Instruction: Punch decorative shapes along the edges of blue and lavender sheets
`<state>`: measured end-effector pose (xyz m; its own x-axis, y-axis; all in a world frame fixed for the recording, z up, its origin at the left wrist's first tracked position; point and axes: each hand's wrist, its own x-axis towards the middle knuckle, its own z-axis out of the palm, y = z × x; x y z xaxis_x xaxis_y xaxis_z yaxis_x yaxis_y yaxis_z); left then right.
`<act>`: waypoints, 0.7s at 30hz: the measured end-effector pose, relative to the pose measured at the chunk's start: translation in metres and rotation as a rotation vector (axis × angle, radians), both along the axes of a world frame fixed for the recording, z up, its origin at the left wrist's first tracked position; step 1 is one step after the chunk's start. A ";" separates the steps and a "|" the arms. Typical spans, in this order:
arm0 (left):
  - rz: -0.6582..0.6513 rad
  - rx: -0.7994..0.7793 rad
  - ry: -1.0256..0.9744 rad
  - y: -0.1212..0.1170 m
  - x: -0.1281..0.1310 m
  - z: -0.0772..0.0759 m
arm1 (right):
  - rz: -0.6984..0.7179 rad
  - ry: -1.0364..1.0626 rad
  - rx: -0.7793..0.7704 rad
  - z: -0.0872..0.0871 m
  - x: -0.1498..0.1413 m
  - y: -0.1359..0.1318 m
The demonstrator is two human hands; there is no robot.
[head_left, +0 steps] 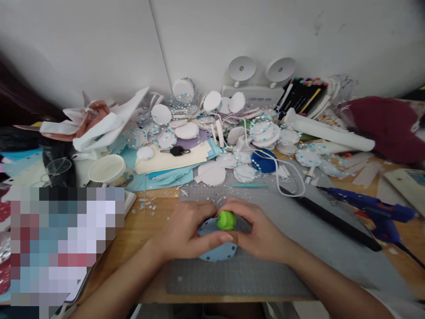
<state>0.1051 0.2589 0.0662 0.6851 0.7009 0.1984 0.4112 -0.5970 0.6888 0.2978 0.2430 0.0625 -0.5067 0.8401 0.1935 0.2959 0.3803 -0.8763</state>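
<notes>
Between my hands is a light-blue round disc [217,253] with small star-shaped holes along its edge. A small bright green craft punch [227,220] sits at the disc's upper edge. My left hand [189,230] is closed, its fingers curled round the disc's left side and its thumb reaching across to just below the punch. My right hand [259,230] is closed round the punch from the right, fingers behind and thumb in front, also against the disc. The fingertips behind the disc are hidden. Both hands are over the grey cutting mat [252,277].
Many white round pieces with blue star trim [262,133] pile along the wall. A blue glue gun [368,204] and a black stick-like bar [338,221] lie to the right. At left stand a paper bowl [108,170] and a blurred-out screen [76,248]. Blue scraps [148,206] litter the wood.
</notes>
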 end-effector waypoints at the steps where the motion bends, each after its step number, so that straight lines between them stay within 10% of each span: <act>1: 0.000 -0.007 0.002 0.000 -0.001 0.001 | -0.005 0.006 0.005 0.001 0.001 0.001; 11: -0.065 0.247 0.042 0.002 -0.004 0.004 | -0.012 0.013 0.045 0.012 0.007 0.001; 21: -0.082 0.166 -0.030 0.002 -0.004 0.009 | -0.051 0.165 -0.220 0.012 0.010 -0.001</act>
<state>0.1008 0.2608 0.0753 0.7306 0.5988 0.3282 0.3373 -0.7343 0.5891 0.3080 0.2423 0.0747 -0.4396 0.8947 0.0795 0.1563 0.1634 -0.9741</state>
